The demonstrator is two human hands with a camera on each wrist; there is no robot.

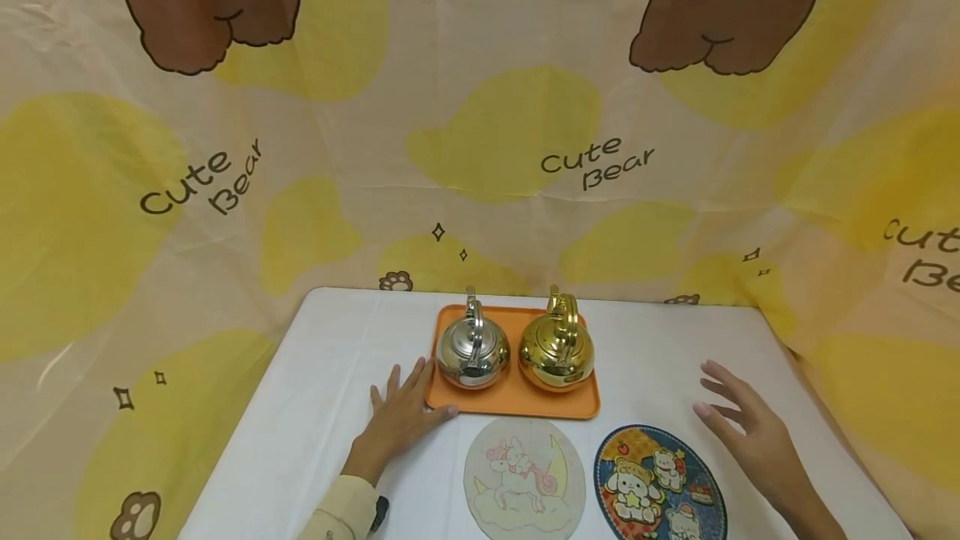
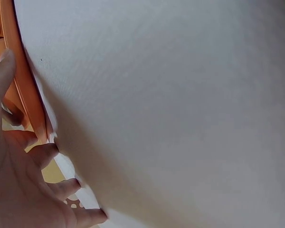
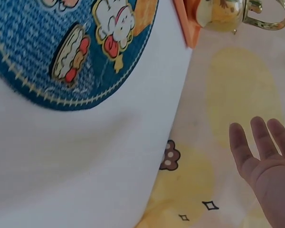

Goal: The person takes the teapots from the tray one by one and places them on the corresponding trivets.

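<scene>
A silver teapot (image 1: 472,352) and a gold teapot (image 1: 557,355) stand side by side on an orange tray (image 1: 517,403), their handles upright. My left hand (image 1: 401,419) lies with spread fingers at the tray's left edge; in the left wrist view its thumb (image 2: 4,66) is over the tray's rim (image 2: 26,80). Nothing is held in it. Apart from the tray, my right hand (image 1: 753,432) hovers over the right side of the table, fingers loosely extended and holding nothing. Its nearest thing is a round blue mat with cartoon animals (image 1: 662,482).
Left of the blue mat lies a pale round mat with a unicorn drawing (image 1: 525,477), just in front of the tray. All of it rests on a white table (image 1: 300,407). Behind the table hangs a cream and yellow printed cloth (image 1: 480,132).
</scene>
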